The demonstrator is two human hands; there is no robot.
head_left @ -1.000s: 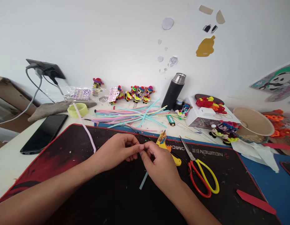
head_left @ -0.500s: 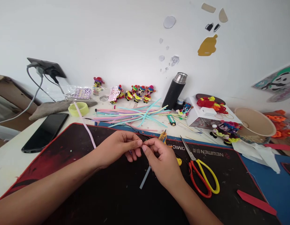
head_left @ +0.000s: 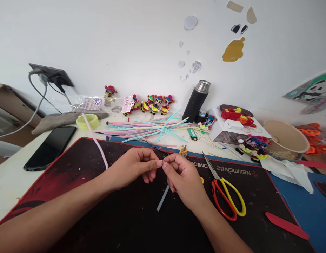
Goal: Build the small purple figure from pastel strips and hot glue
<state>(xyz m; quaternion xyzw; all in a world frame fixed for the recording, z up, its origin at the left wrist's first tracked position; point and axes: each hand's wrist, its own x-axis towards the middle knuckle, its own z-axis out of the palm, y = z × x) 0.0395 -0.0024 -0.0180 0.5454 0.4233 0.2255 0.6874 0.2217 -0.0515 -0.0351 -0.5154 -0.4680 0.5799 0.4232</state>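
Observation:
My left hand (head_left: 143, 165) and my right hand (head_left: 180, 172) meet fingertip to fingertip above the dark mat (head_left: 110, 218). Thumb and forefinger of each are pinched together. Whatever sits between them is too small and too covered to make out. Below the right hand a translucent grey stick (head_left: 163, 199) slants toward me, its upper end hidden by that hand. Just beyond the right hand shows a crusted, yellowish nozzle tip (head_left: 183, 150). Scissors (head_left: 224, 191) with one red and one yellow handle lie right of the right hand, blades pointing away.
Several pastel strips (head_left: 152, 128) lie in a pile behind the mat. A lilac strip (head_left: 95, 140) leans at the left, near a phone (head_left: 51, 147). A black flask (head_left: 195, 102), a green lighter (head_left: 192, 134), small dolls (head_left: 159, 103) and a red strip (head_left: 286, 225) surround the hands.
Both hands stay pinched together, with fingertips shifted very slightly right. The whole view has moved a little; other things lie as before.

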